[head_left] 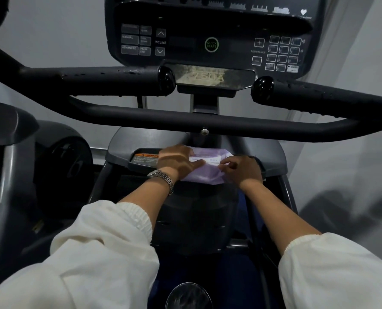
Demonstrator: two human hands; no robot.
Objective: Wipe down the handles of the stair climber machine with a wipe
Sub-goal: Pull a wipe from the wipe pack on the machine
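- Steadied the lilac wipe pack (204, 173) on the machine's dark housing (118, 150), just under the crossbar (208, 123), left hand (176, 162) closed over its left end, thumb across the white label (208, 160).
- Pinched the label's right end in the right hand (243, 170) grip.
- Left both black handles (109, 76), up beneath the console (210, 32), untouched.

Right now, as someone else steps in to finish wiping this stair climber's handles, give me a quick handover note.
Left hand holds the purple wipe pack steady on the machine's ledge.
Right hand pinches at the pack's white flap.
Done: pack is being opened; no wipe is out yet.
Left handle and right handle show specks, untouched.
Left to do: pull a wipe, then wipe both handles.
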